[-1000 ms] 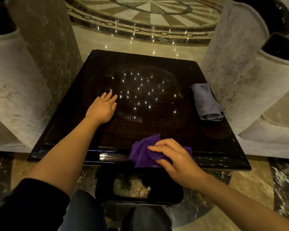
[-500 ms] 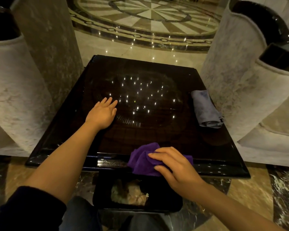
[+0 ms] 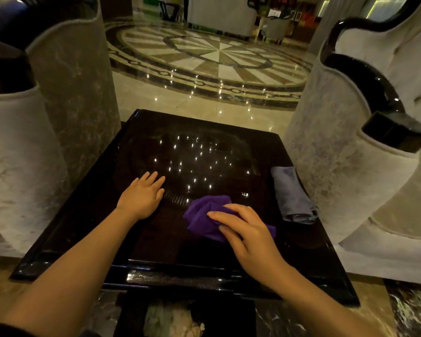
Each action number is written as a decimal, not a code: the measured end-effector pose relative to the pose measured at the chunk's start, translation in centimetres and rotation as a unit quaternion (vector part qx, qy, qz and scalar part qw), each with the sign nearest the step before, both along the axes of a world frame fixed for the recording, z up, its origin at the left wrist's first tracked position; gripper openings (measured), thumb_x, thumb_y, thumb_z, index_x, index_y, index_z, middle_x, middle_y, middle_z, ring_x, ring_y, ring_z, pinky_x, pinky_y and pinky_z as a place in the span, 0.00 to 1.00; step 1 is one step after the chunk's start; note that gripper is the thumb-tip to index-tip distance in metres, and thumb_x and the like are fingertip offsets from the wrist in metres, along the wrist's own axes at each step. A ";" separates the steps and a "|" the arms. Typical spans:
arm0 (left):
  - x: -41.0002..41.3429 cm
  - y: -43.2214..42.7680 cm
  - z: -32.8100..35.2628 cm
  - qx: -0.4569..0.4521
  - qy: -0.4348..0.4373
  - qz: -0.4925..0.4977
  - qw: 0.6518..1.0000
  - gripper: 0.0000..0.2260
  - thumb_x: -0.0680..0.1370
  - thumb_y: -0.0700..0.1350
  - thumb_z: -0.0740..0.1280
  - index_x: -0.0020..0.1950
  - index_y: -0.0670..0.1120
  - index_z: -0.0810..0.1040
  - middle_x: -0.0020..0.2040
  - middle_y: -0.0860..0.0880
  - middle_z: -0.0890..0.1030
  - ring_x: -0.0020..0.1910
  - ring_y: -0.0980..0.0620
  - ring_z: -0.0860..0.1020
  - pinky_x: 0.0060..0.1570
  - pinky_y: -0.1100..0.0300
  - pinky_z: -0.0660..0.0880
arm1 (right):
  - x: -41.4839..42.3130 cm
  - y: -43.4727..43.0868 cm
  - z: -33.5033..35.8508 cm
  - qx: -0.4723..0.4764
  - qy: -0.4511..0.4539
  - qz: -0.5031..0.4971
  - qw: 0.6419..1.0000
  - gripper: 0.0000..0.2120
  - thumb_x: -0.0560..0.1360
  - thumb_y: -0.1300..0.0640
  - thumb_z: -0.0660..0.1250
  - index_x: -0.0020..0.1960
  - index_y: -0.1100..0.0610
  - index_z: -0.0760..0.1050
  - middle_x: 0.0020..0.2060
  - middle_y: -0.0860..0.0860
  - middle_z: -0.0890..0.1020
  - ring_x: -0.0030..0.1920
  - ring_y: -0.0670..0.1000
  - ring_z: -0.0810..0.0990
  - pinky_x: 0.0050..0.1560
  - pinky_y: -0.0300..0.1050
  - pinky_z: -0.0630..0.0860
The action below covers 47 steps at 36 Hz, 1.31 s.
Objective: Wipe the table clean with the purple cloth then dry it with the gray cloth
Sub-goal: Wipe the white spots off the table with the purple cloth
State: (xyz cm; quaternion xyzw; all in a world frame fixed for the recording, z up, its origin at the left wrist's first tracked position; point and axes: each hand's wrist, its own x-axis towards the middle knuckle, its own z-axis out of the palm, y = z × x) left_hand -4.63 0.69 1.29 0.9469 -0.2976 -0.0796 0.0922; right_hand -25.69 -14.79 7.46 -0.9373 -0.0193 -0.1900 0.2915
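Off the near edge, the purple cloth [image 3: 206, 216] has been pushed inward under the right hand [image 3: 248, 229], so wiping is underway; the left hand [image 3: 141, 195] is laid flat, fingers spread, holding nothing.

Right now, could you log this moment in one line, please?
stage: wiping | right hand: on purple cloth | left hand: flat on table

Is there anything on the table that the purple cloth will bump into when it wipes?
Mostly no. The purple cloth under the right hand has bare dark table ahead. Only the left hand resting flat beside it and the folded gray cloth at the right edge sit on the surface.
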 end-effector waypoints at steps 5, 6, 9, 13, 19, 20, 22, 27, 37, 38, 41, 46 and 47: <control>0.2 -0.5 0.2 0.016 0.000 0.005 1.000 0.22 0.81 0.50 0.48 0.74 0.47 0.51 0.77 0.44 0.51 0.76 0.46 0.49 0.73 0.50 0.50 | 3.8 -2.2 0.0 -0.010 -0.014 -0.035 0.999 0.14 0.74 0.62 0.64 0.59 0.54 0.76 0.56 0.58 0.78 0.56 0.56 0.74 0.57 0.46 0.70; 0.3 -0.7 0.2 0.019 0.002 0.005 1.000 0.22 0.81 0.50 0.48 0.74 0.47 0.51 0.77 0.44 0.51 0.76 0.46 0.48 0.73 0.50 0.50 | 4.7 -2.8 0.0 -0.018 -0.017 -0.047 0.999 0.14 0.74 0.62 0.63 0.59 0.54 0.76 0.56 0.58 0.78 0.56 0.56 0.74 0.57 0.46 0.69; 0.6 -1.3 0.4 0.027 0.010 0.005 1.000 0.23 0.81 0.51 0.47 0.75 0.47 0.49 0.77 0.44 0.49 0.76 0.46 0.47 0.74 0.50 0.50 | 7.3 -4.8 0.0 -0.033 -0.008 -0.090 0.995 0.14 0.76 0.61 0.62 0.60 0.54 0.74 0.57 0.57 0.77 0.58 0.57 0.73 0.59 0.48 0.68; 1.2 -2.2 0.4 0.032 0.011 0.007 0.999 0.23 0.81 0.52 0.46 0.75 0.48 0.48 0.77 0.44 0.48 0.76 0.47 0.46 0.74 0.51 0.49 | 10.7 -7.9 0.0 -0.033 -0.003 -0.146 0.989 0.14 0.77 0.60 0.59 0.61 0.54 0.73 0.59 0.57 0.75 0.59 0.57 0.71 0.60 0.49 0.67; 2.1 -2.7 0.0 0.036 0.011 0.001 0.999 0.23 0.81 0.53 0.45 0.74 0.51 0.45 0.77 0.46 0.46 0.76 0.48 0.44 0.74 0.52 0.45 | 15.3 -13.2 0.2 -0.071 0.014 -0.261 0.963 0.15 0.78 0.58 0.57 0.63 0.54 0.71 0.61 0.60 0.73 0.59 0.61 0.70 0.60 0.55 0.67; 2.2 -2.8 -0.1 0.035 0.011 -0.001 0.999 0.23 0.80 0.53 0.45 0.74 0.51 0.45 0.77 0.46 0.45 0.76 0.49 0.43 0.74 0.52 0.45 | 15.8 -14.0 0.2 -0.077 0.018 -0.280 0.957 0.15 0.78 0.58 0.56 0.63 0.54 0.70 0.62 0.61 0.73 0.59 0.62 0.70 0.59 0.55 0.67; 2.4 -2.7 -0.3 0.030 0.013 -0.004 0.999 0.23 0.80 0.53 0.45 0.74 0.52 0.45 0.77 0.47 0.45 0.76 0.49 0.43 0.74 0.53 0.44 | 16.8 -15.5 0.2 -0.083 0.024 -0.316 0.945 0.15 0.78 0.58 0.56 0.64 0.54 0.70 0.62 0.62 0.73 0.59 0.63 0.69 0.59 0.56 0.67; 2.5 -2.7 -0.5 0.020 0.011 -0.005 1.000 0.23 0.80 0.53 0.45 0.74 0.52 0.45 0.77 0.48 0.45 0.75 0.51 0.42 0.74 0.54 0.43 | 18.3 -18.5 0.1 -0.069 0.033 -0.364 0.928 0.16 0.77 0.60 0.56 0.64 0.56 0.70 0.61 0.65 0.72 0.61 0.65 0.69 0.62 0.60 0.67; 2.3 -2.5 -0.6 0.004 0.002 -0.005 1.000 0.23 0.80 0.53 0.46 0.74 0.51 0.46 0.77 0.47 0.46 0.76 0.50 0.43 0.74 0.54 0.43 | 19.8 -21.5 -0.8 -0.036 0.020 -0.407 0.912 0.14 0.78 0.59 0.55 0.62 0.59 0.69 0.59 0.67 0.73 0.60 0.67 0.68 0.63 0.62 0.65; 2.3 -2.5 -0.6 0.001 0.004 -0.005 1.000 0.23 0.80 0.53 0.46 0.74 0.51 0.46 0.77 0.48 0.46 0.76 0.51 0.43 0.74 0.54 0.43 | 19.9 -21.8 -1.1 -0.037 0.022 -0.410 0.911 0.14 0.78 0.60 0.55 0.62 0.59 0.69 0.59 0.67 0.72 0.60 0.67 0.68 0.62 0.62 0.65; 2.4 -2.5 -0.7 0.001 0.008 -0.007 1.000 0.23 0.80 0.53 0.46 0.74 0.52 0.46 0.77 0.48 0.46 0.75 0.51 0.43 0.74 0.55 0.43 | 20.4 -22.4 -1.9 -0.009 0.036 -0.430 0.902 0.14 0.78 0.59 0.55 0.62 0.62 0.67 0.61 0.68 0.69 0.62 0.67 0.65 0.62 0.60 0.64; 2.5 -2.5 -0.8 -0.001 0.009 -0.007 1.000 0.23 0.80 0.53 0.46 0.74 0.52 0.46 0.77 0.48 0.46 0.75 0.52 0.43 0.73 0.55 0.42 | 21.3 -23.1 -3.9 0.028 0.165 -0.435 0.885 0.22 0.79 0.52 0.53 0.67 0.64 0.59 0.66 0.69 0.62 0.66 0.66 0.60 0.66 0.57 0.61; 2.5 -2.5 -0.8 -0.002 0.008 -0.008 1.000 0.23 0.80 0.53 0.46 0.74 0.52 0.46 0.77 0.49 0.46 0.75 0.52 0.43 0.73 0.55 0.42 | 21.5 -23.4 -4.2 0.011 0.200 -0.421 0.884 0.23 0.79 0.50 0.52 0.68 0.65 0.57 0.67 0.68 0.62 0.67 0.66 0.60 0.67 0.57 0.60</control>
